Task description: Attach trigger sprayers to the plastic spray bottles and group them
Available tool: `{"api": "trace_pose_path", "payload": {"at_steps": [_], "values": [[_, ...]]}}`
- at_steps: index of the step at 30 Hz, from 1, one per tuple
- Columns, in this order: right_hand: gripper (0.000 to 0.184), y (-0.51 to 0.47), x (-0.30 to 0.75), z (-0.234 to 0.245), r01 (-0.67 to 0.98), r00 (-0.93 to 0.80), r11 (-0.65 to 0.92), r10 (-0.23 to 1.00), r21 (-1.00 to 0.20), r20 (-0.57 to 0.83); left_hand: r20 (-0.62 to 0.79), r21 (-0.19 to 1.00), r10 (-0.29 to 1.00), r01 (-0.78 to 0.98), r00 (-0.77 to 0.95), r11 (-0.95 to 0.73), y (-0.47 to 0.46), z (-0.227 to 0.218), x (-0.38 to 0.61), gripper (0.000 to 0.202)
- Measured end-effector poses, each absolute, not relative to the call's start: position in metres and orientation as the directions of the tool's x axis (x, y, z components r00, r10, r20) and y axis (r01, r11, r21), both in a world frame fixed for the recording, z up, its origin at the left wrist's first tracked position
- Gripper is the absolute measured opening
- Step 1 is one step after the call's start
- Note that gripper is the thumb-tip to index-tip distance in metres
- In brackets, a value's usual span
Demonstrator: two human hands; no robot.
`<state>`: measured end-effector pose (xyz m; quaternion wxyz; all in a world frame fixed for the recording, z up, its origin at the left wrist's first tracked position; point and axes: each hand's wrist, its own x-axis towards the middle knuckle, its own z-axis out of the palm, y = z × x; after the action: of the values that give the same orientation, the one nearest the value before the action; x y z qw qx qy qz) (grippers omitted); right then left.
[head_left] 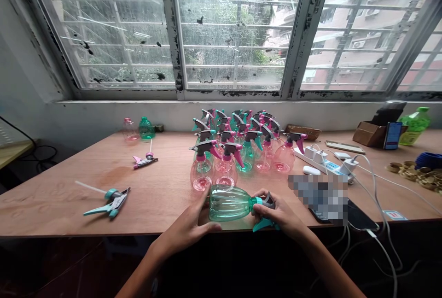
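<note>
A clear green spray bottle (229, 203) lies on its side at the front edge of the wooden table (162, 183). My left hand (191, 225) wraps round the bottle's base end. My right hand (278, 215) grips its grey and teal trigger head (265, 210) at the neck. Just beyond stands a cluster of several pink and green spray bottles (238, 150) with trigger heads on.
A loose teal trigger head with tube (109, 200) and a pink one (145, 160) lie at the left. Two headless bottles (138, 128) stand by the wall. A power strip with cables (328, 164), phones, a cardboard box (371, 133) and a green bottle (414, 125) are at the right.
</note>
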<state>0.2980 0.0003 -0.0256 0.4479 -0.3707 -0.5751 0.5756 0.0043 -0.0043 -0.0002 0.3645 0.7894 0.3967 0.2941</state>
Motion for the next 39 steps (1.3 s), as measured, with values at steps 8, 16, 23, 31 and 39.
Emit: {"api": "trace_pose_path", "payload": {"at_steps": [8, 16, 23, 31, 39], "values": [[0.044, 0.001, 0.298, -0.027, -0.100, -0.319, 0.068, 0.943, -0.993, 0.097, 0.222, 0.826, 0.819, 0.345, 0.529, -0.446, -0.003, -0.011, 0.001, 0.101], [0.047, 0.001, 0.297, -0.027, -0.099, -0.330, 0.054, 0.940, -0.994, 0.084, 0.180, 0.800, 0.832, 0.414, 0.525, -0.434, -0.007, -0.001, 0.004, 0.101], [0.047, 0.000, 0.298, -0.024, -0.087, -0.317, 0.062, 0.944, -0.994, 0.087, 0.214, 0.823, 0.809, 0.345, 0.547, -0.451, -0.004, -0.008, 0.003, 0.100], [0.048, -0.001, 0.297, -0.024, -0.061, -0.325, 0.061, 0.943, -0.996, 0.077, 0.191, 0.815, 0.823, 0.381, 0.536, -0.437, -0.005, -0.003, 0.004, 0.105], [0.049, -0.001, 0.297, -0.023, -0.088, -0.325, 0.050, 0.943, -0.995, 0.076, 0.243, 0.814, 0.804, 0.336, 0.543, -0.474, -0.002, -0.013, 0.002, 0.096]]}}
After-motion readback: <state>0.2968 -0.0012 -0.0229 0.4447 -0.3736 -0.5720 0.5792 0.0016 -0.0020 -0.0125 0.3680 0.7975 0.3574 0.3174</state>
